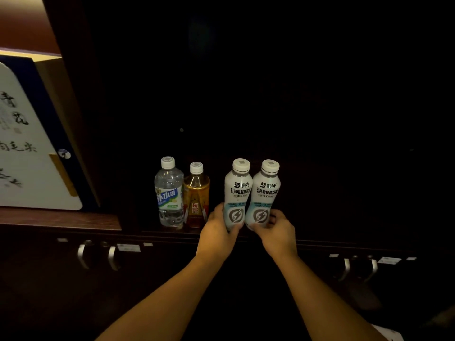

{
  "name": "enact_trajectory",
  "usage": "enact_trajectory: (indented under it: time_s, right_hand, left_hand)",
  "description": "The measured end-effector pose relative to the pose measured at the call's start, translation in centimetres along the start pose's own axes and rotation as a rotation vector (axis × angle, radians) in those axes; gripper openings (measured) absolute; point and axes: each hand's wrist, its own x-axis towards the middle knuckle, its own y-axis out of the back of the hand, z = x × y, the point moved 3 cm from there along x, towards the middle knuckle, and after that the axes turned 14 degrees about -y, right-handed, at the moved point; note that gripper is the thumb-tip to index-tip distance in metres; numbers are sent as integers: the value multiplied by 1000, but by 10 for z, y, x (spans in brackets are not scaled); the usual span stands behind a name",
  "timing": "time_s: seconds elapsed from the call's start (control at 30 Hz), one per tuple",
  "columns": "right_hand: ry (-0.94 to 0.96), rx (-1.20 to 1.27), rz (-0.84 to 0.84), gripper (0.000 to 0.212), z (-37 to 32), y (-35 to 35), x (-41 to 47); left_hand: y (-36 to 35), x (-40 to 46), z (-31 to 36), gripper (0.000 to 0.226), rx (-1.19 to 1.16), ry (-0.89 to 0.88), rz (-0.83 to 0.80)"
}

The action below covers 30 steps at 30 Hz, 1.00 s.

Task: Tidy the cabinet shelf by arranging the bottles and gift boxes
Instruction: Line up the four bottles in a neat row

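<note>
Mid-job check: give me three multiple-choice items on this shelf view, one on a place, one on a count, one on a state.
1. The amber bottle stands:
A. right of the clear bottle
B. on the gift box
C. right of both white bottles

2. Bottles in view:
A. two
B. four
C. six

3. The left hand:
A. hangs idle
B. grips the left white bottle
C. pulls a door handle

Answers:
1 A, it touches the clear bottle's right side.
2 B, four white caps show.
3 B, fingers wrap its base; the right hand grips the right white bottle.
</note>
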Motion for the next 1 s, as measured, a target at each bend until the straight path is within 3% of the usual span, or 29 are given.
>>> enact_trajectory:
  time_s: [0.07, 0.17, 0.37, 1.0]
  right_hand:
    - [6, -1, 3, 59, -2, -4, -1]
    - [7, 11, 1, 58, -3, -9, -3]
    - [7, 25, -22, 57, -8, -17, -7]
    - [22, -19, -15, 56, -15, -25, -9]
  left_hand:
    - [5, -4, 2, 63, 40, 36, 40]
    - [9, -9, 5, 44, 86, 67, 103]
    - [10, -13, 0, 23, 139, 40, 65]
    - [16, -9, -10, 23, 159, 81, 78]
